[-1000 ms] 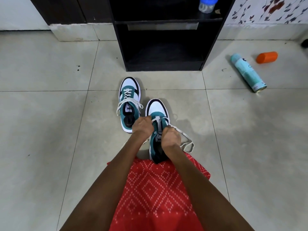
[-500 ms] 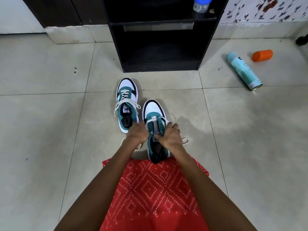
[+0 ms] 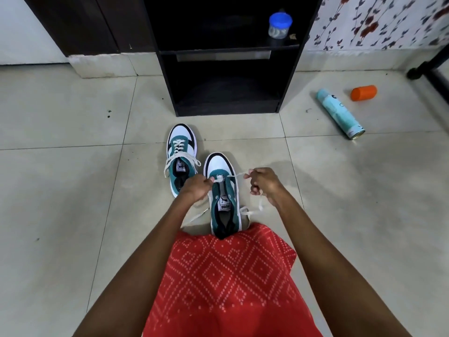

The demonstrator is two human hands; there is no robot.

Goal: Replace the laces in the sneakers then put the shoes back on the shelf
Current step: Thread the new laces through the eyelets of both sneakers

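Observation:
Two teal, white and black sneakers stand on the tiled floor. The far sneaker (image 3: 181,156) is fully laced with a loose white bow. The near sneaker (image 3: 223,198) has a white lace (image 3: 237,175) only through its lowest eyelets. My left hand (image 3: 195,187) pinches the lace's left end at the shoe's left edge. My right hand (image 3: 263,184) pinches the right strand and holds it taut out to the right; the rest of the lace trails down past the heel. The black shelf unit (image 3: 228,69) stands just beyond the shoes.
A teal spray can (image 3: 340,114) and an orange cap (image 3: 363,92) lie on the floor at right. A blue-lidded jar (image 3: 279,25) sits on the upper shelf. A dark furniture leg (image 3: 427,71) is at far right. Red patterned cloth (image 3: 228,283) covers my lap.
My right hand has moved away from the shoe's tongue to the right, drawing the lace strand taut. My left hand stays at the shoe's left side. The camera has tilted slightly.

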